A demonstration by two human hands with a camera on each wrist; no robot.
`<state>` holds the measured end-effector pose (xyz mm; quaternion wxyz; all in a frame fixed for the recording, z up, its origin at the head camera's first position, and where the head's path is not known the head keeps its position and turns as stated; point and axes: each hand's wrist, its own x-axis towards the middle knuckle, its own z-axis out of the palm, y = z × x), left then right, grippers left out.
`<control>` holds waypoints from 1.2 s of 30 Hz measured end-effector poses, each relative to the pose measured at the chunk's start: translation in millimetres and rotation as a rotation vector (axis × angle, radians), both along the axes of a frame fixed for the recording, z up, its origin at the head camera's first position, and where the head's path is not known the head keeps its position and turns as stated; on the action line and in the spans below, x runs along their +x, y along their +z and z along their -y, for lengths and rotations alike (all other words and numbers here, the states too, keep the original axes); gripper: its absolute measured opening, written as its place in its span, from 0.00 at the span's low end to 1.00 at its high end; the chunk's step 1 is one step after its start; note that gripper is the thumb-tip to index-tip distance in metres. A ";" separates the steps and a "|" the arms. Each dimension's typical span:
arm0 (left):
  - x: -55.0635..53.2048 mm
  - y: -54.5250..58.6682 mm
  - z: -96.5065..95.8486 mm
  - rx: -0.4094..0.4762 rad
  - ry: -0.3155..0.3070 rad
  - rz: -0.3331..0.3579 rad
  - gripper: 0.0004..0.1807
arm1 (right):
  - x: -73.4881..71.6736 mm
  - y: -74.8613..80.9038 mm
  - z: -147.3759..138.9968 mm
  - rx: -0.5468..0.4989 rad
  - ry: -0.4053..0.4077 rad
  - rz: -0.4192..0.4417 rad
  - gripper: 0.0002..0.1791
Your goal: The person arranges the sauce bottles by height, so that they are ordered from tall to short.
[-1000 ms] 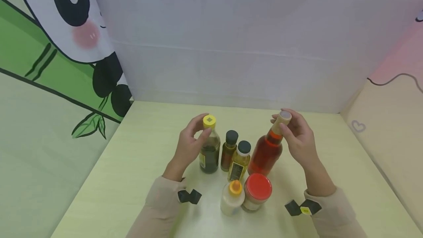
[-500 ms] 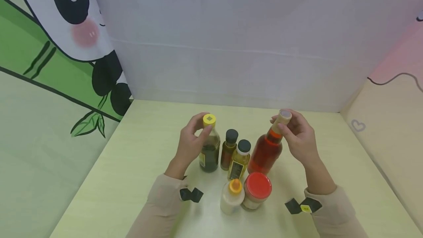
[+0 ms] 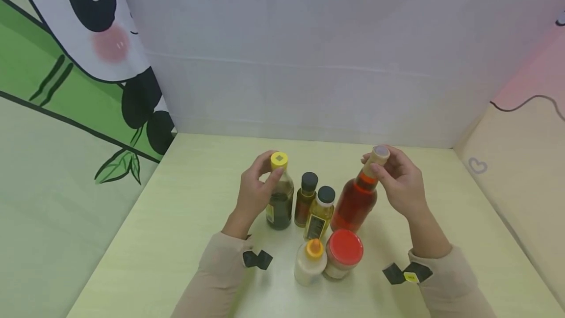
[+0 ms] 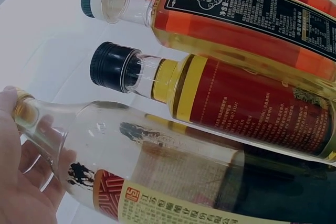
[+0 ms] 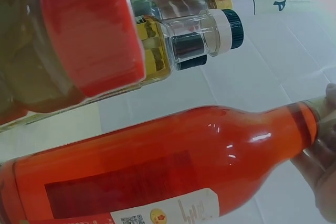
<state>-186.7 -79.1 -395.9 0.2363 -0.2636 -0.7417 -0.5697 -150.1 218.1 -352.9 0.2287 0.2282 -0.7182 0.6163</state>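
The left arm comes up from the near edge in a beige sleeve (image 3: 216,271), slanting inward, with dark cubes (image 3: 257,259) at its cuff. Its wrist leads to the left hand (image 3: 255,185), which reaches forward with thumb and fingers on either side of the yellow-capped bottle (image 3: 281,210), pinching it at the cap and neck. That bottle of dark liquid stands upright just inward of the left hand, and the left wrist view shows fingers behind its clear neck. Next, inward from this hand, comes a slim black-capped bottle (image 3: 304,208), then nearer the person a squeeze bottle (image 3: 307,269) with an orange nozzle, set between the two wrists. Farther from the person than that is an oil bottle (image 3: 319,220) with a dark green cap, about midway between the hands. A red-lidded jar (image 3: 346,249) sits beside the squeeze bottle, below and inward of the right hand (image 3: 403,185). This hand grips the neck of the red bottle (image 3: 355,205), thumb on the near side and fingers behind; the bottle leans toward the hand, its base partly hidden by the jar, so I cannot tell whether it touches the counter (image 3: 190,200). The right arm slants inward too.
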 end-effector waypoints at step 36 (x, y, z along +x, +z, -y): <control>-6.4 -6.9 -3.9 -0.028 0.025 -0.015 0.21 | -22.9 20.3 9.1 0.088 -0.079 0.077 0.17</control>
